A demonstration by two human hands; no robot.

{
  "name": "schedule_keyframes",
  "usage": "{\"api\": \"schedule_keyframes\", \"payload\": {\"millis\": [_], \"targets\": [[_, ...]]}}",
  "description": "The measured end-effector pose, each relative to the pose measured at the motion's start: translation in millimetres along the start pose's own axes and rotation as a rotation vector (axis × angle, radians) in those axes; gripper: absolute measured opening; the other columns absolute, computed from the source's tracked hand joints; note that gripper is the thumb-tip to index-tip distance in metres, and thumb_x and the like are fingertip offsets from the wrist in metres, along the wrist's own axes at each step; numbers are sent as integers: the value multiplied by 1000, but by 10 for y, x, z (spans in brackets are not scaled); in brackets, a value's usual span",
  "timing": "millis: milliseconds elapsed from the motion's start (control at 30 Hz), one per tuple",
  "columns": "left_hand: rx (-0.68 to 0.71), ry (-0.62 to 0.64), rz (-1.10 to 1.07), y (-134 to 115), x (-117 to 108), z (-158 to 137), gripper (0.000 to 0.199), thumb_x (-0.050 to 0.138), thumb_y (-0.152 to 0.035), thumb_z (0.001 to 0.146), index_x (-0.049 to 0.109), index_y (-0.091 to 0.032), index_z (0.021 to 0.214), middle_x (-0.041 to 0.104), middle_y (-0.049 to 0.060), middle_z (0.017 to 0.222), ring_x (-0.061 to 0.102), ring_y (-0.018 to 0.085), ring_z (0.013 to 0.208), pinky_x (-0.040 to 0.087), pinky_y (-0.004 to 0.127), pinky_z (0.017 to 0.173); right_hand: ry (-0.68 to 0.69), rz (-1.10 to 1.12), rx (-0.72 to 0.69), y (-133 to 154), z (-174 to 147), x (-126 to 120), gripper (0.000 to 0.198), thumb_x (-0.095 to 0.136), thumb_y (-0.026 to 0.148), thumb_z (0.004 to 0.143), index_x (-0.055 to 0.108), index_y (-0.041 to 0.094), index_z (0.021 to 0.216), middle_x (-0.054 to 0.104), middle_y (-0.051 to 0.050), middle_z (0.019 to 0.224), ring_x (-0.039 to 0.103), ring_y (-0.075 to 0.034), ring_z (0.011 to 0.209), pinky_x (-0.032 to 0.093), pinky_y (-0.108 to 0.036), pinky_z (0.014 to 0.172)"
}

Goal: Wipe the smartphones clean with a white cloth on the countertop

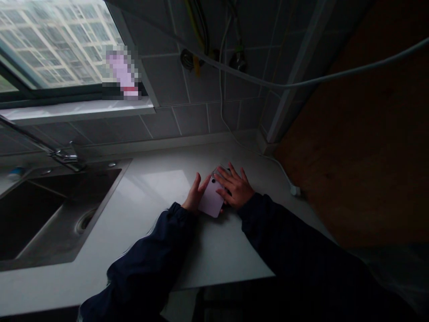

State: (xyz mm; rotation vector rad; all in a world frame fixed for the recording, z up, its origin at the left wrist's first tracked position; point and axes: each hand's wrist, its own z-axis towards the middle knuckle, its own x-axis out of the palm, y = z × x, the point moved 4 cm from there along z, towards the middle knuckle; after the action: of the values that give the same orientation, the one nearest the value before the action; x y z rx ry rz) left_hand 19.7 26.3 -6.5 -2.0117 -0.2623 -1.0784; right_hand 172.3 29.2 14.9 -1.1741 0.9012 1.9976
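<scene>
A pale purple smartphone (212,202), back side up and tilted, is just above the white counter with a round dark camera lens near its top. My left hand (194,194) grips it from the left; its thumb is raised, and fingertips show at the phone's lower right edge. Over the upper right part of the phone lies my right hand (236,188), fingers spread and touching it. A clear, shiny edge shows at the phone's top, too dim to make out. The rest of that upper end is hidden by my right fingers.
Left of me is a steel sink (125,167) with a faucet (67,156). A white cable runs down the tiled wall to a plug (295,191) on the counter (157,188). A brown wooden panel (362,156) stands at right. A blurred pinkish object (124,74) is on the windowsill.
</scene>
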Motion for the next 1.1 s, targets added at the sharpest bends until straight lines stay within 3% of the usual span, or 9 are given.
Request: {"api": "schedule_keyframes", "payload": {"millis": [200, 367, 500, 700, 800, 900, 1100], "targets": [[22, -21, -46, -13, -14, 31, 77, 30, -72, 96, 31, -29, 160, 71, 13, 121, 74, 29, 92, 58, 47, 85, 79, 10, -107, 123, -15, 26, 48, 48, 38, 102, 49, 29, 150, 35, -3, 163, 12, -36, 157, 14, -74, 118], [104, -99, -58, -40, -58, 91, 76, 36, -68, 97, 38, -22, 157, 72, 14, 119, 74, 28, 90, 58, 41, 83, 150, 38, -224, 298, -61, 63, 57, 54, 50, 99, 47, 29, 151, 35, -2, 163, 13, -37, 157, 7, -77, 118], [101, -103, -47, -33, -49, 100, 77, 38, -69, 96, 39, -23, 157, 71, 15, 123, 74, 30, 93, 58, 42, 82, 128, 8, -166, 253, -45, 93, 58, 54, 54, 98, 48, 30, 150, 37, -4, 162, 17, -37, 156, 8, -78, 116], [75, -5, -20, -12, -23, 63, 77, 34, -75, 93, 30, -36, 159, 67, 12, 132, 73, 31, 97, 58, 51, 84, 29, -12, 40, 33, 4, 64, 53, 46, 44, 102, 43, 29, 153, 32, -3, 165, 15, -36, 156, 13, -78, 116], [73, 7, -13, -11, -7, 53, 77, 30, -77, 93, 31, -37, 159, 65, 12, 133, 73, 32, 96, 59, 52, 83, 34, 0, 61, -15, 8, 50, 56, 47, 43, 102, 41, 26, 155, 30, -5, 166, 14, -36, 157, 16, -74, 118], [108, -7, -30, -21, 8, 55, 77, 27, -76, 94, 37, -34, 157, 64, 13, 136, 72, 32, 97, 58, 51, 85, 74, 21, -34, 10, 1, 41, 63, 55, 47, 97, 41, 25, 155, 29, -7, 166, 12, -37, 157, 20, -68, 120], [159, -84, -72, -38, -17, 69, 79, 30, -74, 95, 37, -26, 158, 65, 13, 137, 71, 31, 106, 53, 47, 96, 168, 52, -308, 255, -69, 27, 70, 61, 59, 91, 51, 21, 149, 36, -9, 163, 17, -39, 155, 15, -64, 122]]}}
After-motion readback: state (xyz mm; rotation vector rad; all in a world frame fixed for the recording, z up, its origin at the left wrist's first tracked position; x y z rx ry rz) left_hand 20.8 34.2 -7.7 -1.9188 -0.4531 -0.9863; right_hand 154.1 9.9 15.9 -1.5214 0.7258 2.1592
